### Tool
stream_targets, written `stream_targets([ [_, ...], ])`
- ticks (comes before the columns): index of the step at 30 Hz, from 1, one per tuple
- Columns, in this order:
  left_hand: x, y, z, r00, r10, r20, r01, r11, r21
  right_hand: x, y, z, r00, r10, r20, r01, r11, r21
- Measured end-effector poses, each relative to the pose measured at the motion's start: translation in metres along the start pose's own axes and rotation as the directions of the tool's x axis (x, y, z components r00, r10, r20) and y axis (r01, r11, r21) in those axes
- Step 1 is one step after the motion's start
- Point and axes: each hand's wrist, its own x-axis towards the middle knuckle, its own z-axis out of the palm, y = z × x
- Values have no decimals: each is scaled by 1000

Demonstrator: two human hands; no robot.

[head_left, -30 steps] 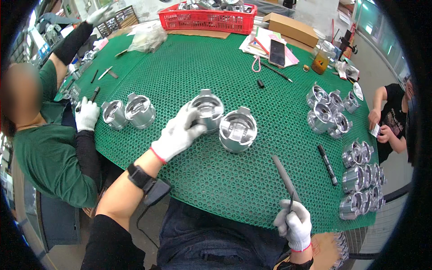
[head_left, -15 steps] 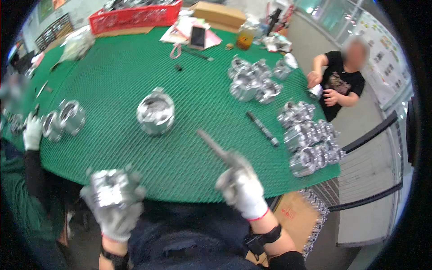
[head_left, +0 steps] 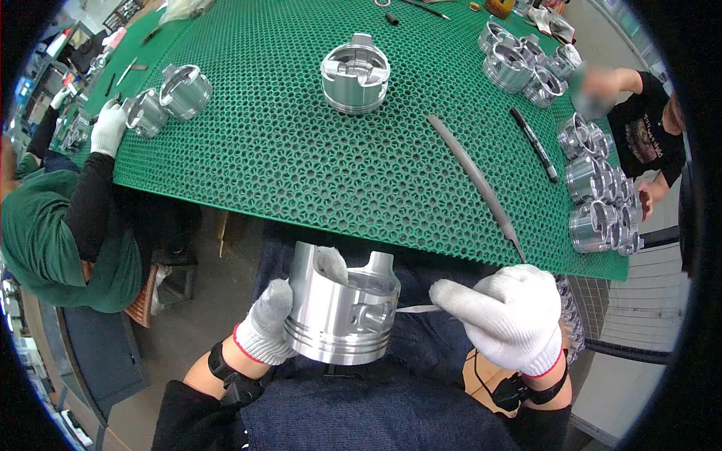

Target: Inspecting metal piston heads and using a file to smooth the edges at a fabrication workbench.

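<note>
My left hand (head_left: 268, 323), in a white knit glove, is closed around the left side of a silver metal piston (head_left: 342, 327). The piston is held above my lap with its ringed grooves downward and its open skirt up. A gloved fingertip shows inside the skirt. My right hand (head_left: 511, 316), also gloved, is closed on a thin pointed metal blade (head_left: 420, 309); its tip is at the piston's right side, by the pin hole. Beyond this hand a long grey file (head_left: 474, 174) lies on the green mat, its narrow tang close to my knuckles.
On the green perforated mat (head_left: 301, 165) stand a lone piston (head_left: 356, 79), a pair at left (head_left: 185, 92) and several at right (head_left: 594, 180). A black marker (head_left: 534, 144) lies right of the file. Co-workers (head_left: 64, 225) sit at left and stand at right (head_left: 647, 135).
The file, formerly in my right hand, is now on the mat. Both hands have come closer together, with the blade at the piston. The view has tilted downward.
</note>
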Motion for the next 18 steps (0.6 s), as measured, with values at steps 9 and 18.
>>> stream_targets([
  [9, -6, 12, 6, 947, 274, 170, -309, 921, 236, 13, -24, -14, 966, 92, 242, -92, 996, -12],
  [18, 0, 54, 26, 353, 396, 848, -719, -465, 516, 16, 24, 8, 645, -30, 763, -763, -73, 642],
])
